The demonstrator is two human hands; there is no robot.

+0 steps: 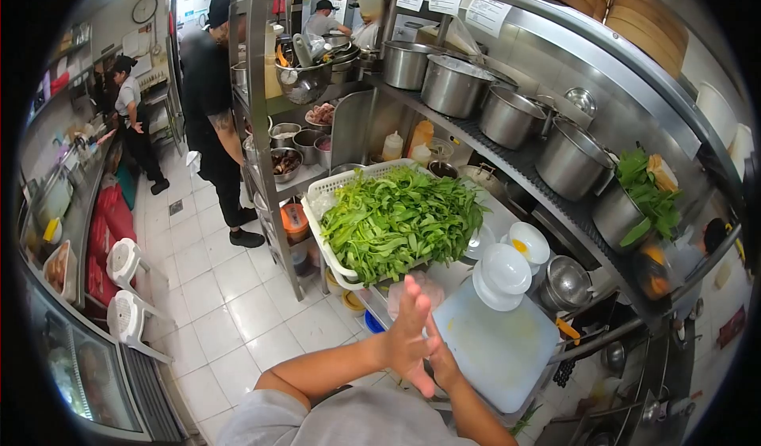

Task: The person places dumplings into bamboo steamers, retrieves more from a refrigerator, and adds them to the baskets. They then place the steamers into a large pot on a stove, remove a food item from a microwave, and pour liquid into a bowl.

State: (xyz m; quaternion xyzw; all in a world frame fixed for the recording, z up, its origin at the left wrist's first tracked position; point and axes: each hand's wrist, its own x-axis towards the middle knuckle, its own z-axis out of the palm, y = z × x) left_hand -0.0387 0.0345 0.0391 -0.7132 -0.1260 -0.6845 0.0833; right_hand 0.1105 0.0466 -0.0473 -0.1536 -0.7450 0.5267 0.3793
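Observation:
My left hand [411, 336] is raised in front of my chest, its fingers stretched out and apart with nothing in them. Close against it is my right hand [441, 362], mostly hidden behind the left, so its fingers barely show. Just beyond both hands, a white plastic basket [316, 228] is heaped with leafy greens [396, 220]. To the right of my hands lies a pale cutting board [503, 351], with a stack of white bowls [506, 270] at its far edge. Neither hand appears to touch the basket or the board.
Several steel pots [456, 85] line the shelf above the counter. An orange-handled tool [567, 331] lies right of the board. At left, a person in black [208, 101] stands by the rack; another person [131, 117] is farther back. White stools [129, 319] stand on the tiled floor.

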